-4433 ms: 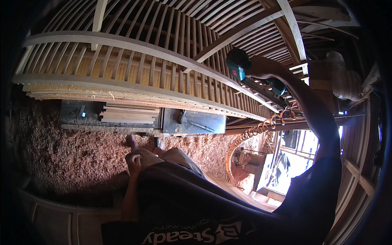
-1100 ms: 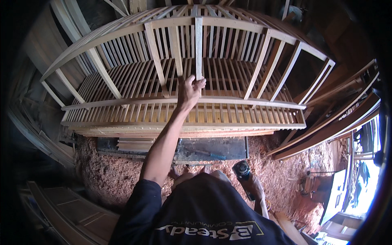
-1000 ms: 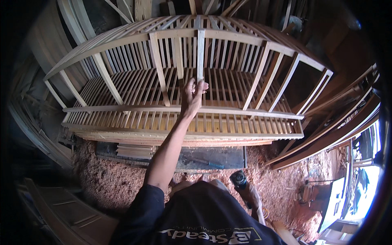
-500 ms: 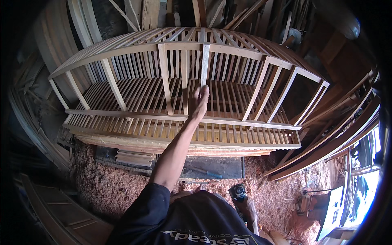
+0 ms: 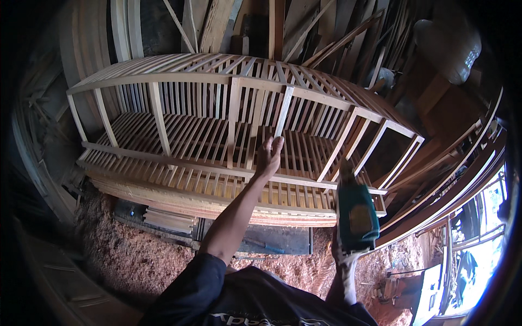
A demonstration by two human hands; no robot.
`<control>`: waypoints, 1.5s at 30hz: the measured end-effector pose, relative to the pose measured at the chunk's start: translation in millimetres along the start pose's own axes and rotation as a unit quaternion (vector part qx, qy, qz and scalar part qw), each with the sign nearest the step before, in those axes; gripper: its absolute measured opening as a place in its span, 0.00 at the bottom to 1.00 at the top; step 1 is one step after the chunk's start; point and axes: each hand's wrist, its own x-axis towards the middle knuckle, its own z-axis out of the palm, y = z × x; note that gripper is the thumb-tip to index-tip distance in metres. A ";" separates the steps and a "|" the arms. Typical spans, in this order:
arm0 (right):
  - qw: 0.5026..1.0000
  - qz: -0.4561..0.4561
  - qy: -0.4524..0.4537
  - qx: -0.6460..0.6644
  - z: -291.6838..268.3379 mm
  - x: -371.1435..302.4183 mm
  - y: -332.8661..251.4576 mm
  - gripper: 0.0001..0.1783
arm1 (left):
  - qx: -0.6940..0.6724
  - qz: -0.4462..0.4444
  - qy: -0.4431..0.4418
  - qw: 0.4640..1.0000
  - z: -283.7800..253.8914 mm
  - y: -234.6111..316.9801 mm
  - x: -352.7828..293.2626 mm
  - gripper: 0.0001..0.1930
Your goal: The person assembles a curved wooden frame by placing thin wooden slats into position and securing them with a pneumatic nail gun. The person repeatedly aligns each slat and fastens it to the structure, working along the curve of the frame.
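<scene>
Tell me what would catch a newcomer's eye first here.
The big slatted wooden frame fills the middle of the view, lying over a floor of reddish sawdust. The left hand holds a loose upright slat against its front rail. Lower right, the right hand lifts a teal power tool.

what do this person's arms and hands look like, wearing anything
Both hands are bare, with no gloves, watch or rings to be seen. The left hand ends a long bare forearm that runs back to a short dark sleeve of a dark shirt with pale print across the front. The right hand also shows a bare forearm.
</scene>
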 end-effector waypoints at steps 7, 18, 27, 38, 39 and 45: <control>0.966 -0.220 0.138 0.008 48.2 120.3 -73.5 0.17 | -0.017 -0.029 -0.097 0.995 -8.3 -0.4 5.6 0.21; 0.981 -0.154 0.110 -0.034 86.8 154.2 -85.5 0.26 | -0.091 0.033 -0.076 0.992 -9.6 -2.0 5.6 0.18; 0.988 -0.105 0.102 -0.048 89.6 152.5 -101.0 0.26 | -0.128 0.029 -0.090 0.987 -8.0 1.5 7.6 0.15; 0.979 -0.125 0.147 -0.058 54.2 7.1 -74.7 0.06 | -0.175 -0.101 -0.167 0.965 -26.2 36.5 31.9 0.18; 0.979 -0.115 0.109 -0.128 51.3 -10.3 -65.2 0.07 | -0.213 -0.076 -0.146 0.963 -24.1 45.1 45.6 0.17; 0.979 0.197 0.046 -0.033 62.5 -109.2 1.8 0.16 | -0.285 -0.078 -0.176 0.939 -12.3 63.5 72.1 0.16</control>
